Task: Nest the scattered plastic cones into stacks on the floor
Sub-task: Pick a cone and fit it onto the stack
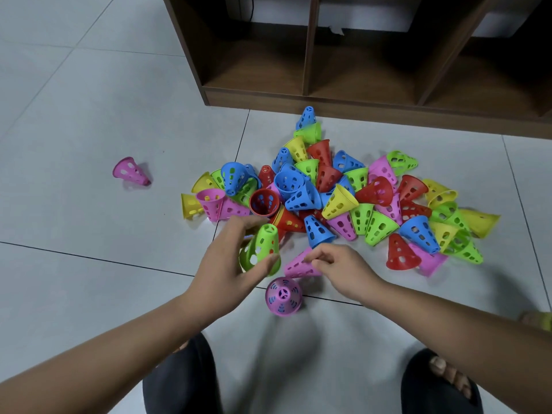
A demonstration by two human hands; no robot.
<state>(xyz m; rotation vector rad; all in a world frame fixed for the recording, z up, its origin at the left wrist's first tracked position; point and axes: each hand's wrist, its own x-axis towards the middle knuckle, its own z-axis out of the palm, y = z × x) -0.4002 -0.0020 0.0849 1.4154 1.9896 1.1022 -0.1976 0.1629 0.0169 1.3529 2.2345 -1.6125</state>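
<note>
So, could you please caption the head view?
Left hand grips a green cone; right hand pinches a pink cone beside the pile.

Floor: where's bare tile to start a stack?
Bare tile left of the cone pile, between the lone pink cone and the left hand. Also near side, around the upright purple cone, ahead of the slippers. Crowded: that pile, up to the shelf.

The person is wearing black slide sandals, each with a broad, smooth strap: the left sandal and the right sandal, where toes are poking out at the open front. Both forearms are showing bare down to the left hand and right hand.
</note>
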